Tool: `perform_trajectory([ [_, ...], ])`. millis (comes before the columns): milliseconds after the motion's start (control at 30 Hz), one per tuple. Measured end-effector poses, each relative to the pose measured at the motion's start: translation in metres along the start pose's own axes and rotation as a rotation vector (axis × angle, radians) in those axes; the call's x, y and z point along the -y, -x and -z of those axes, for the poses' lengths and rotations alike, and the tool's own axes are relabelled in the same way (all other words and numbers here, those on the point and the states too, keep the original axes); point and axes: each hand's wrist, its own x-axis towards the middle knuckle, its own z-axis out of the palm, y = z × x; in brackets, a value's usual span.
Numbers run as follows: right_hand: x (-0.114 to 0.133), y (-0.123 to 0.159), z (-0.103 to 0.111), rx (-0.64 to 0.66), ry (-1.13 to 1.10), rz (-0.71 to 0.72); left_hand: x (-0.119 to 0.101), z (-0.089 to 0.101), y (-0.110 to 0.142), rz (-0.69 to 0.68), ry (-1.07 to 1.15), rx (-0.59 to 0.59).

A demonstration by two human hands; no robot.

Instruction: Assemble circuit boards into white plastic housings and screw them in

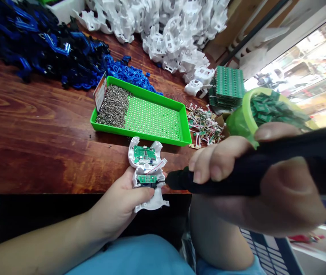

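Observation:
My left hand (125, 196) grips a white plastic shell (152, 200) at the table's front edge, its thumb pressed on the inside. Two green circuit boards sit in the shell, a larger upper board (145, 153) and a small lower board (146, 178), with thin red and white wires between them. My right hand (223, 160) is wrapped round a black electric screwdriver (231, 179). The screwdriver's tip points left and meets the shell beside the small board. Whether a screw is under the tip is too small to tell.
Behind the shell stands a green tray (140, 136) with a heap of screws (113, 109). Wired boards (205, 128), stacked circuit boards (228, 84) and a green basket (244, 110) are on the right. White shells (174, 34) and blue-black plastic parts (51, 49) lie piled behind.

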Motion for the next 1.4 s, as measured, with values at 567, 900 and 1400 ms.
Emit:
perform_trajectory([
  [567, -0.008, 0.009, 0.013, -0.043, -0.142, 0.095, -0.004, -0.001, 0.001, 0.051, 0.017, -0.053],
  [900, -0.07, -0.09, 0.041, -0.348, -0.041, 0.534, -0.01, -0.006, 0.005, 0.079, 0.045, -0.091],
  [1400, -0.096, -0.102, 0.042, -0.271, -0.068, 0.557, -0.01, -0.009, 0.005, 0.093, 0.063, -0.119],
])
